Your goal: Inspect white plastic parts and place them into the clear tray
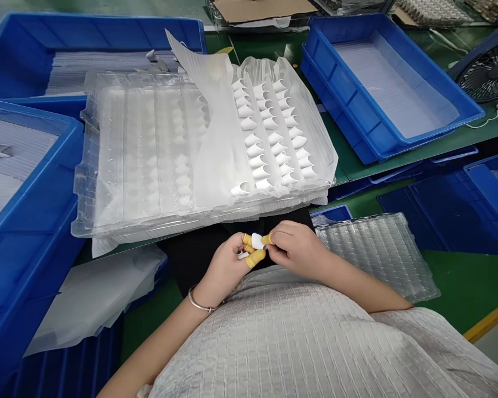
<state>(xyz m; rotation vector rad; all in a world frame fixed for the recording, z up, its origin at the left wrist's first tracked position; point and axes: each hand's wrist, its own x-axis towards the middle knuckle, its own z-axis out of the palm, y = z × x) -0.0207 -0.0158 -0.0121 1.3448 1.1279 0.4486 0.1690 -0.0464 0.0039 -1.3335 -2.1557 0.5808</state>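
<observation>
In front of my lap, my left hand [228,260] is closed round a small white curved plastic part [257,241], with yellow finger cots on its fingertips. A second small white piece [243,255] shows between the same fingers. My right hand [299,247] pinches the right side of the white part, a yellow cot on its fingertip. Just beyond my hands, a clear plastic tray [83,204] holds rows of similar white tube-shaped parts [257,161]. A thin white liner sheet [216,138] is folded back over the tray's middle, covering the parts on the left.
Blue bins stand around the tray: a left bin [33,221] with a few white parts, a back-left bin [108,27] and a right bin [369,99]. A fan [492,69] is at far right. Clear trays [373,254] lie below on the right, white sheets [103,293] below left.
</observation>
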